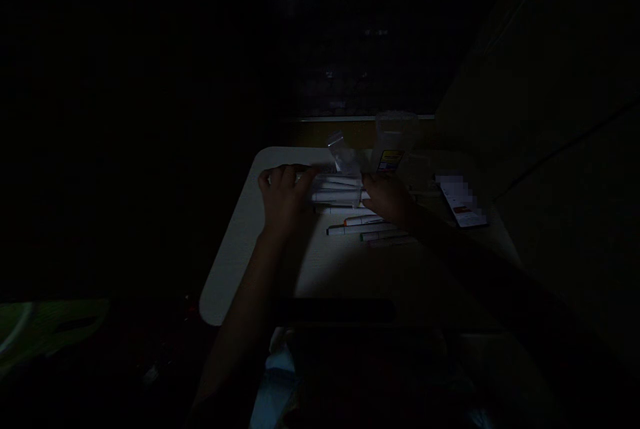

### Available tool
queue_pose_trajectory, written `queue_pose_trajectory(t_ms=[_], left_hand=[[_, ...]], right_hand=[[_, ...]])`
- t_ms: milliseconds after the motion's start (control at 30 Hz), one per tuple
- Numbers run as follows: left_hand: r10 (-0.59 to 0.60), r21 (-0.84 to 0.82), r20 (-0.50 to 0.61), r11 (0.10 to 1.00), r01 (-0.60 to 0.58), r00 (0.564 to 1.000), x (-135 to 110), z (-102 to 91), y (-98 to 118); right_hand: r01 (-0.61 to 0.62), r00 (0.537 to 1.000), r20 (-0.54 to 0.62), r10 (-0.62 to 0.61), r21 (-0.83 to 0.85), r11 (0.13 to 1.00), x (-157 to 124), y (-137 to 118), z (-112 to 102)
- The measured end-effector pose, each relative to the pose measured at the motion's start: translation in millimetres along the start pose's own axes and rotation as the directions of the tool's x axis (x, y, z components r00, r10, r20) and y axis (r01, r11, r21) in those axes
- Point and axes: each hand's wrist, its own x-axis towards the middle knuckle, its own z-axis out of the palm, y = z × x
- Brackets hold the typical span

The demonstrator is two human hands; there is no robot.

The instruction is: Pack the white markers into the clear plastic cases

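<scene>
The scene is very dark. My left hand point(286, 192) is closed around the left end of a clear plastic case point(357, 201) lying on its side, with several white markers point(335, 186) inside. At the case's right end is my right hand point(387, 197), its fingers closed on the end of a white marker point(345, 196) that sticks out of the case. Below the hands, several more markers lie on the table, among them one with an orange tip point(357, 220) and one with a green tip point(375, 236). My fingertips are partly lost in shadow.
A white table point(235, 269) with rounded corners carries everything. Behind the case lies a small clear plastic bag point(343, 150). A clear container point(393, 136) with a yellow label stands at the back. To the right is a lit phone point(459, 201).
</scene>
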Motion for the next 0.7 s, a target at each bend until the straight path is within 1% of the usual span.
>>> queue_pose_trajectory(t_ms=[100, 267, 433, 567, 700], left_hand=[[-0.014, 0.025, 0.000, 1.000, 0.014, 1.000, -0.9, -0.5, -6.5], [-0.014, 0.027, 0.000, 1.000, 0.014, 1.000, -2.9, 1.6, -12.4], [0.004, 0.042, 0.005, 0.999, -0.004, 1.000, -4.8, 3.6, -15.8], [-0.036, 0.032, -0.017, 0.999, 0.036, 0.999, -7.3, 5.9, -24.4], [-0.092, 0.039, -0.035, 0.995, 0.093, 0.995, -7.8, 5.6, -30.4]], right_hand=[[0.014, 1.000, 0.022, -0.014, 0.014, 1.000, -3.8, 14.2, 2.9], [-0.041, 0.998, 0.045, 0.041, -0.003, 0.999, -8.5, 34.8, 7.1], [-0.063, 0.996, 0.072, 0.059, 0.060, 0.996, -16.9, 56.2, 21.2], [-0.127, 0.988, 0.102, 0.116, 0.106, 0.986, -30.6, 79.2, 33.8], [-0.187, 0.976, 0.138, 0.171, 0.115, 0.976, -41.9, 92.5, 36.8]])
